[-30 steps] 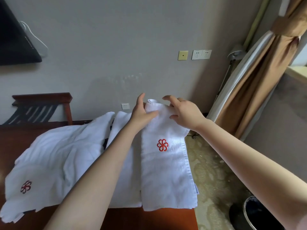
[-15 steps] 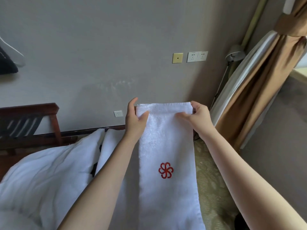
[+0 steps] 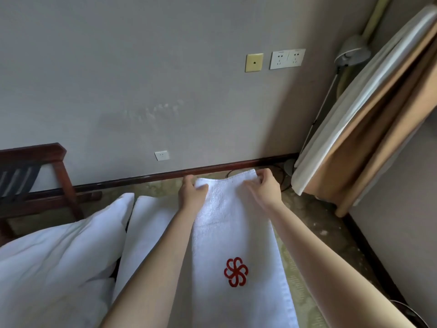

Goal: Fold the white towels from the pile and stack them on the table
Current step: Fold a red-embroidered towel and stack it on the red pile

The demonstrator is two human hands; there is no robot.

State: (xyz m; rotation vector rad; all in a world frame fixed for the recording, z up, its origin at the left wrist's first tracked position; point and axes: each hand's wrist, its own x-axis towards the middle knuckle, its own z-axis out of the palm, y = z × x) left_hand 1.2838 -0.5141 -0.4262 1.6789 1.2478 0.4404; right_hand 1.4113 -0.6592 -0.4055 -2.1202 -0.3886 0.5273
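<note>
The left hand (image 3: 191,192) and right hand (image 3: 264,188) each pinch a far corner of the white towel (image 3: 233,235); its long axis trails nearward from them, neither hand nearer.

text: none readable | mark: red pinwheel emblem (image 3: 236,272) | on: white towel (image 3: 227,223)

A plain grey wall (image 3: 142,67) bears a yellow square plate (image 3: 254,62) and a white double socket (image 3: 287,58) above a dark wooden skirting board (image 3: 212,169). A red-brown wooden rack (image 3: 33,151) stands left, a tan white-lined curtain (image 3: 390,129) right, over greenish patterned carpet (image 3: 319,221)
</note>
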